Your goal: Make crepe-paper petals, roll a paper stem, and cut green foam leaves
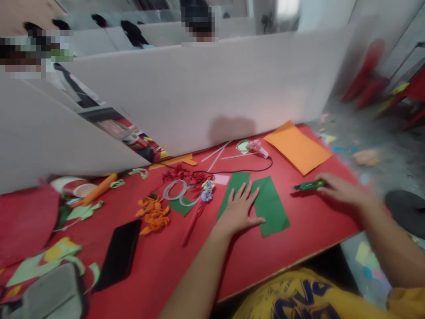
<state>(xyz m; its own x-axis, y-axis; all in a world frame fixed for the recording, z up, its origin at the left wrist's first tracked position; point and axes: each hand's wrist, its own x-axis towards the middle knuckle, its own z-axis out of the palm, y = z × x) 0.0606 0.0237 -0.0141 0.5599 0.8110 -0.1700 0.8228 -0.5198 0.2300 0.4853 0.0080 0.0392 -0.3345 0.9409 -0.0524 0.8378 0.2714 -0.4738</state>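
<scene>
My left hand lies with fingers spread over two green paper pieces, one on the left and one on the right. A narrow gap shows between the pieces near the fingertips; the palm hides part of them. Off to the right, my right hand is closed round a green utility knife, its tip pointing left just above the red tabletop. Left of the paper sits a red stick topped with small yellow and purple paper flowers.
Behind are a pink glue gun, its black cord, thin white sticks and an orange sheet. Orange paper pieces, clear tubing loops, a black phone and a grey case lie leftward. White partitions border the table.
</scene>
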